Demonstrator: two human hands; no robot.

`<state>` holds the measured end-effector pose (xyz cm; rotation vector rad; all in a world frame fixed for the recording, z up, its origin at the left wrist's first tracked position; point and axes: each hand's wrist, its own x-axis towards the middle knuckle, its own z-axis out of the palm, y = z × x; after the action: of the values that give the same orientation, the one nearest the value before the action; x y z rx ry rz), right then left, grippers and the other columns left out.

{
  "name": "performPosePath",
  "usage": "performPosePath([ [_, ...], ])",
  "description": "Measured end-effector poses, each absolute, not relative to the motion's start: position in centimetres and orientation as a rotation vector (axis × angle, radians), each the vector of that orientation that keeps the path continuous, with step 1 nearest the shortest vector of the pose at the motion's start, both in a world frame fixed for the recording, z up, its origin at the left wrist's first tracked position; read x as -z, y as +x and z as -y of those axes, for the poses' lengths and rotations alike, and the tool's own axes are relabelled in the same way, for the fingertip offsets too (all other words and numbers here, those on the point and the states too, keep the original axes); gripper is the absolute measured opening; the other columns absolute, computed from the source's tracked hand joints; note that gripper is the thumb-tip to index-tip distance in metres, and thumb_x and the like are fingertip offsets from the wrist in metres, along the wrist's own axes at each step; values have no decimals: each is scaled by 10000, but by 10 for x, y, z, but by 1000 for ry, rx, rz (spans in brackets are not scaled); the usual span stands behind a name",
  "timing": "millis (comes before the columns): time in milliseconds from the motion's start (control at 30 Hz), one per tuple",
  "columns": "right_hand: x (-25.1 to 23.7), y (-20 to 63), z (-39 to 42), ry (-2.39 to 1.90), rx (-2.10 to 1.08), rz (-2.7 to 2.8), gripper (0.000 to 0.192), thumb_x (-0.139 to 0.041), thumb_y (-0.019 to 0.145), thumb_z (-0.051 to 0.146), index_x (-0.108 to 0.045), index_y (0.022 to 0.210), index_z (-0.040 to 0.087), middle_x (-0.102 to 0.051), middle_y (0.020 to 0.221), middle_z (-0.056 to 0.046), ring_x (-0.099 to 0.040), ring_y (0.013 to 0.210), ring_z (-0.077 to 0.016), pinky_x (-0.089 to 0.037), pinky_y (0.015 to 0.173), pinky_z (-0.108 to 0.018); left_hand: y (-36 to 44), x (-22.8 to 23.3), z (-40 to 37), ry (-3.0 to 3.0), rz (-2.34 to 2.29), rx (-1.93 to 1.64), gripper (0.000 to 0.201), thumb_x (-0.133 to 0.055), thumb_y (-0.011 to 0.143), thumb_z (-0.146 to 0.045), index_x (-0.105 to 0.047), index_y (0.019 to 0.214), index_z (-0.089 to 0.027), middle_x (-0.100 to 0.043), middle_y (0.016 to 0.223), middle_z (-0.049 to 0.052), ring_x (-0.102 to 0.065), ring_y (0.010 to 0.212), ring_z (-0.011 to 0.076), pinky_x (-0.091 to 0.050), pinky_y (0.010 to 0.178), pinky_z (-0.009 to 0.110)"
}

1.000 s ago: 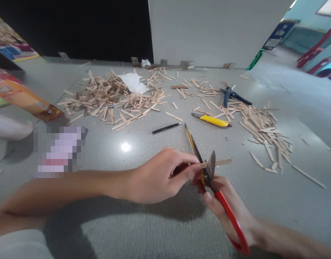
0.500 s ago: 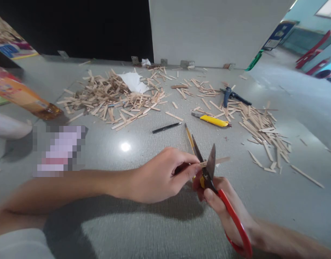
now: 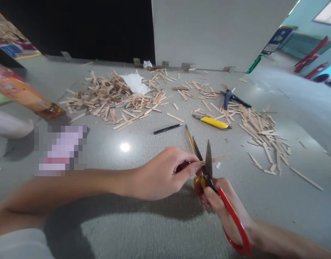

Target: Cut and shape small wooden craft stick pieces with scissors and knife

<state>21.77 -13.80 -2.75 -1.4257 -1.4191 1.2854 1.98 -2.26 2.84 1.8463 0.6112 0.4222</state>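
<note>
Nearest the near edge of the floor area: right hand (image 3: 224, 207) closed round the red-handled scissors (image 3: 208, 169), blades parted and upright. Left hand (image 3: 162, 174) pinches a thin wooden stick (image 3: 212, 160) at its left end, the stick lying crosswise between the blades. Judged light, stiff, brittle: likely to snap or splinter; best held close to the blades. Mid-floor: black pen (image 3: 167, 128), yellow utility knife (image 3: 210, 122). Farther: stick pile (image 3: 111, 99) toward the far left, scattered sticks (image 3: 262, 131) to the right.
</note>
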Motion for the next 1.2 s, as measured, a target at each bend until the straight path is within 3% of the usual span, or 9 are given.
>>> performPosePath([
  [400,25,215,135,-1424,-1386,1414,638,-472,1024,821,-467,737,251,-387,610,54,-323,518,-122,-302,456,-271,19,-31,22,1829,-613,-404,315,-486,1089,-259,-689,887,-129,-419,596,-85,-357,515,74,-275,482,200],
  [600,23,220,133,-1297,-1352,1497,600,-482,1042,785,-591,846,228,-505,730,-5,-422,632,-170,-394,544,-297,19,-28,24,1739,-613,-419,356,-474,1114,-318,-675,887,-132,-429,586,-88,-365,506,71,-289,475,188],
  [733,28,229,133,-1264,-1272,1537,561,-482,1067,747,-679,1018,224,-616,852,-49,-541,741,-216,-501,683,-358,15,-34,21,1721,-638,-471,348,-451,1109,-301,-672,896,-136,-427,574,-87,-353,493,77,-284,463,194],
  [900,34,235,138,-1241,-1260,1575,547,-476,1089,717,-694,1204,229,-640,920,-55,-580,785,-219,-516,738,-369,11,-42,18,1760,-679,-476,355,-456,1108,-319,-692,915,-136,-384,564,-91,-326,490,85,-247,449,210],
  [1067,21,227,136,-1244,-1264,1559,609,-493,1047,784,-684,1162,219,-630,923,-60,-561,774,-215,-499,712,-358,14,-36,20,1804,-649,-437,356,-473,1109,-295,-697,883,-135,-437,590,-81,-358,509,72,-272,469,196],
  [1200,11,220,129,-1243,-1295,1579,637,-460,1026,828,-649,969,222,-569,839,-42,-477,722,-200,-435,624,-325,15,-33,23,1833,-637,-394,395,-475,1127,-344,-708,888,-132,-504,622,-65,-417,538,69,-318,507,187],
])
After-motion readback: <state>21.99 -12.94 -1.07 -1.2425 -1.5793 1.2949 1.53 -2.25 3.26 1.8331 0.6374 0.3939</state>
